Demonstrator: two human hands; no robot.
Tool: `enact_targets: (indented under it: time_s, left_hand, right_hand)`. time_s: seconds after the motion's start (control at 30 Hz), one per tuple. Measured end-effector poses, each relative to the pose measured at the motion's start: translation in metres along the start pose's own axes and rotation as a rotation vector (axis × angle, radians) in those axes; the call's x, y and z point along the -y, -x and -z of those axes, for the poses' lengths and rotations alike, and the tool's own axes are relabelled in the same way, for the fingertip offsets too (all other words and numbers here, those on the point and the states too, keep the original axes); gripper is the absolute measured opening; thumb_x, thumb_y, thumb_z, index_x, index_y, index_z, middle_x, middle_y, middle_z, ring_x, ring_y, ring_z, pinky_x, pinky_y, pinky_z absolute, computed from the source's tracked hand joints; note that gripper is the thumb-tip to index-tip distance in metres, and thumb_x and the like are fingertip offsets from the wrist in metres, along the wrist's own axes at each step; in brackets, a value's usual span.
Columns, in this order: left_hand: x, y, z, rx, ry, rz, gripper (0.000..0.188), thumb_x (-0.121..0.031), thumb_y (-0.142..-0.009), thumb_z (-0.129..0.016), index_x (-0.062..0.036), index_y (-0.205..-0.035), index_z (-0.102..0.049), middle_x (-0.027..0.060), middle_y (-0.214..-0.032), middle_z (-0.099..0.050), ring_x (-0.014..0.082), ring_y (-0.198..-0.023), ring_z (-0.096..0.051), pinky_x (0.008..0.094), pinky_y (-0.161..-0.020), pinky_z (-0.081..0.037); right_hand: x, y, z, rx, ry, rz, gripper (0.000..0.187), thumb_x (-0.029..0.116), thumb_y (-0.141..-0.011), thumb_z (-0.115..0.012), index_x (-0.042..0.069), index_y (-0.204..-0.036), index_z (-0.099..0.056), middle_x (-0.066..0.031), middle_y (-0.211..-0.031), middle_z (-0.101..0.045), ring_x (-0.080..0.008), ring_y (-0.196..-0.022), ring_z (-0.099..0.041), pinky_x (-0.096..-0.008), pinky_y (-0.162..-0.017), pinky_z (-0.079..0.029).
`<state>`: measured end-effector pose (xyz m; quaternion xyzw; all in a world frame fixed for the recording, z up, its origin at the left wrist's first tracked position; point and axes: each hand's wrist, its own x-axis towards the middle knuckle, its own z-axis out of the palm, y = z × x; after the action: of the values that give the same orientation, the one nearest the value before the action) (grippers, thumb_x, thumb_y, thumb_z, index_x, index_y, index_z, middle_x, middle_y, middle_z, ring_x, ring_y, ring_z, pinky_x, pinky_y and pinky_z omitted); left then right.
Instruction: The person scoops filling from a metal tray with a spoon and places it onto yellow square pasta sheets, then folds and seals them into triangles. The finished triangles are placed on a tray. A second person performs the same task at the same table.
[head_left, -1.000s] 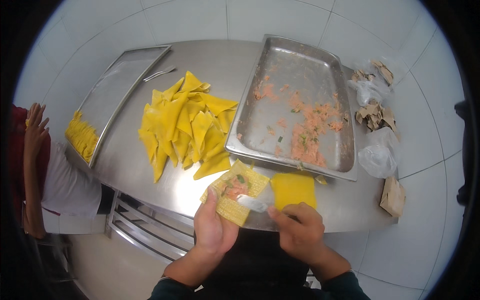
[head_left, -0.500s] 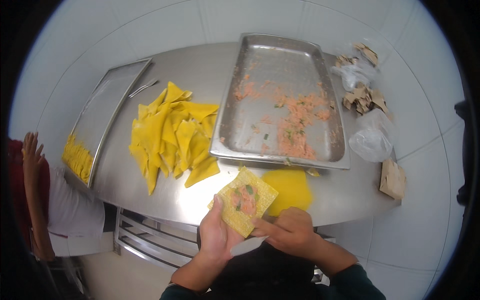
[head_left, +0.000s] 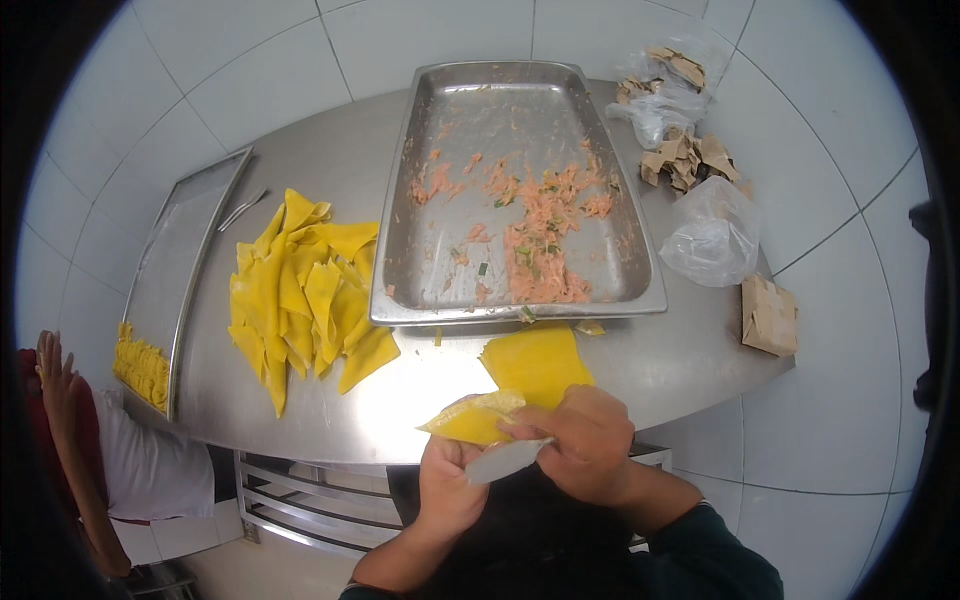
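A yellow dough wrapper [head_left: 465, 418] lies folded over in my left hand [head_left: 447, 490], whose fingers support it from below. Whatever filling is inside is hidden by the fold. My right hand [head_left: 588, 440] pinches the wrapper's right end. That same hand also grips a pale, flat, rounded blade [head_left: 508, 460], probably a spreader; its handle is covered by the fingers. Just beyond my hands sits a stack of square yellow wrappers [head_left: 540, 362]. A deep steel pan [head_left: 425, 180] behind it holds pinkish filling [head_left: 540, 250] with green bits.
Left of the pan is a heap of folded yellow dough pieces [head_left: 300, 290]. Farther left, a fork [head_left: 240, 212] lies beside a shallow tray [head_left: 190, 215] containing yellow pieces. Plastic bags [head_left: 715, 235], crumpled brown paper [head_left: 690, 160] and a brown package [head_left: 770, 318] line the right. Another person [head_left: 155, 450] stands at left.
The wrapper lay flat with its filling showing; now it is folded over and the filling is covered. My right hand has moved up onto its edge. The whole view has shifted.
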<state>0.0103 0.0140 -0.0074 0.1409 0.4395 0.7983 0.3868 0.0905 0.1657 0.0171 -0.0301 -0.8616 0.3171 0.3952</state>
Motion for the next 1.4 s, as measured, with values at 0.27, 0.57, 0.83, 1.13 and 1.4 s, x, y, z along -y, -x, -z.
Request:
enact_targets:
  time_s: [0.27, 0.57, 0.83, 1.13, 1.4]
  left_hand:
    - [0.004, 0.002, -0.003, -0.038, 0.039, -0.070, 0.053, -0.008, -0.094, -0.070, 0.0021, -0.137, -0.040, 0.0151, -0.129, -0.057, 0.0236, -0.120, -0.058, 0.0372, -0.104, -0.048]
    - [-0.029, 0.004, 0.022, 0.106, -0.385, 0.023, 0.037, -0.011, -0.091, -0.075, 0.0055, -0.123, -0.062, 0.0106, -0.110, -0.070, 0.0142, -0.099, -0.064, 0.0282, -0.088, -0.052]
    - [-0.027, -0.006, 0.021, -0.083, -0.233, 0.069, 0.037, -0.015, -0.095, -0.071, 0.0072, -0.123, -0.061, 0.0145, -0.107, -0.071, 0.0175, -0.094, -0.069, 0.0312, -0.084, -0.058]
    - [-0.019, -0.003, 0.014, -0.016, -0.097, 0.061, 0.036, -0.017, -0.097, -0.069, 0.0073, -0.122, -0.060, 0.0126, -0.107, -0.070, 0.0172, -0.092, -0.068, 0.0295, -0.085, -0.056]
    - [-0.025, 0.002, 0.011, 0.006, -0.367, 0.038, 0.032, -0.017, -0.094, -0.072, 0.0060, -0.115, -0.062, 0.0112, -0.100, -0.071, 0.0146, -0.088, -0.068, 0.0282, -0.081, -0.055]
  right_hand:
    - [0.013, -0.008, 0.004, 0.102, -0.180, -0.543, 0.021, 0.003, -0.074, -0.083, 0.004, -0.093, -0.076, -0.0041, -0.065, -0.058, -0.0107, -0.054, -0.049, -0.0263, -0.052, -0.035]
    - [0.005, -0.021, 0.024, 0.303, -0.299, -0.412, 0.017, 0.016, -0.082, -0.081, 0.005, -0.094, -0.077, -0.0067, -0.065, -0.060, -0.0182, -0.054, -0.055, -0.0307, -0.051, -0.040]
    - [0.000, -0.011, 0.024, -0.043, -0.470, -0.567, 0.042, 0.008, -0.074, -0.086, 0.000, -0.112, -0.073, 0.0014, -0.067, -0.050, -0.0080, -0.058, -0.046, -0.0233, -0.056, -0.038]
    - [0.003, 0.014, -0.013, -0.039, -0.837, -0.607, 0.036, 0.001, -0.077, -0.085, -0.008, -0.109, -0.070, -0.0056, -0.089, -0.064, -0.0110, -0.075, -0.062, -0.0201, -0.065, -0.047]
    - [0.000, 0.009, -0.011, 0.071, -0.786, -0.553, 0.023, 0.004, -0.082, -0.082, -0.003, -0.103, -0.074, -0.0095, -0.096, -0.067, -0.0133, -0.085, -0.064, -0.0242, -0.074, -0.050]
